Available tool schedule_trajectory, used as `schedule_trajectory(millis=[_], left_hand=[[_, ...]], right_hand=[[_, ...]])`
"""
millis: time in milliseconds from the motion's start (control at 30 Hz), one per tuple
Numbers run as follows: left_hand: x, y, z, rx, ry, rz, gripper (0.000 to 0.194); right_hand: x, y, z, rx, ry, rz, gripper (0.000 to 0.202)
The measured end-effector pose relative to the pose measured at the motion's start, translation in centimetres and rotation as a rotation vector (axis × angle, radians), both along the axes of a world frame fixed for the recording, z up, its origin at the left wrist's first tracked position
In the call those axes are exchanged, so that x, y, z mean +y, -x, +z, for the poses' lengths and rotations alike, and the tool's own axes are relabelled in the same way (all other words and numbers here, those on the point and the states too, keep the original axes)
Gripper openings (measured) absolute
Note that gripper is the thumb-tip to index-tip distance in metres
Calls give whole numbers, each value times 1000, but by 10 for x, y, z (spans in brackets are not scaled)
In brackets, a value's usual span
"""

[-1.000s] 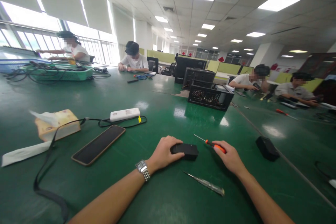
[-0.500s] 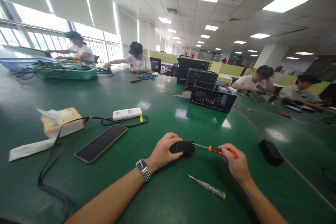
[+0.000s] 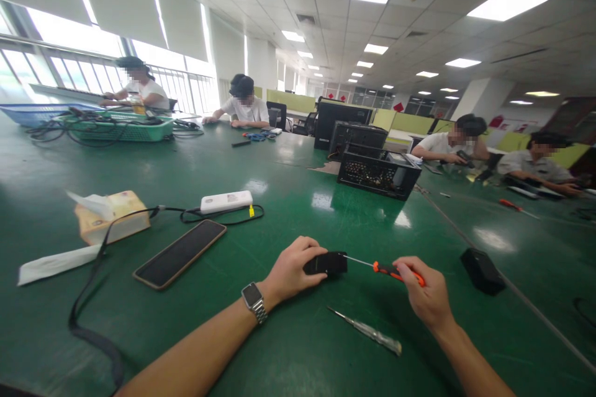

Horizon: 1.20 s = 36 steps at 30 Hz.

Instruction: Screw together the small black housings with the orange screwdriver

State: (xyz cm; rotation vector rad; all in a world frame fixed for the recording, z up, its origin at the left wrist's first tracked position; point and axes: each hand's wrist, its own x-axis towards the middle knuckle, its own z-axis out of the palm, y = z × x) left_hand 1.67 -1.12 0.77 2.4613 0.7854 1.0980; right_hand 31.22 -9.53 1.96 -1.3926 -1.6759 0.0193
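A small black box-shaped device (image 3: pixel 333 263) rests on the green table, and my left hand (image 3: pixel 298 265) grips its left end between thumb and fingers. My right hand (image 3: pixel 424 290) is closed around the handle of an orange and black screwdriver (image 3: pixel 386 270). The screwdriver's thin shaft points left, its tip at the upper right part of the black device; whether it sits in a screw is too small to tell. Below them a second screwdriver (image 3: pixel 372 334) with a clear handle lies on the table, touched by neither hand.
To the left are a phone (image 3: pixel 180 254), a white power strip (image 3: pixel 226 201), a tissue pack (image 3: pixel 112 217) and a black cable (image 3: pixel 88 285). A black block (image 3: pixel 482 270) lies right. Computer cases (image 3: pixel 378 175) and a green basket (image 3: pixel 121 129) stand farther back; several people sit around.
My right hand has turned a little and shifted slightly right with the screwdriver. The black device is tilted slightly differently. At the back left, co-workers' arms have moved.
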Motion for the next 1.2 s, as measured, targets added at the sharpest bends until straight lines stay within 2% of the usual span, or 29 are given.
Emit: schedule_trajectory(millis=[100,233,400,567,933,1100,1200], left_hand=[[-1,-1,1,30,-28,-19,43],[0,-1,0,9,6,22,42],[3,-1,-2,-25,57,88,40],[3,-2,-2,-30,69,86,38],[2,-2,-3,-9,36,83,41],[-1,-4,0,17,9,81,41],[-3,-4,1,16,9,85,40]], right_hand=[[-5,3,7,-68,-76,-16,16],[-9,12,14,-95,-142,116,12],[-8,23,6,47,-173,185,6],[-10,28,0,58,-86,242,5],[-10,31,6,-31,-112,194,6],[-17,31,9,-216,-185,93,16],[-22,35,13,-279,-162,28,22]])
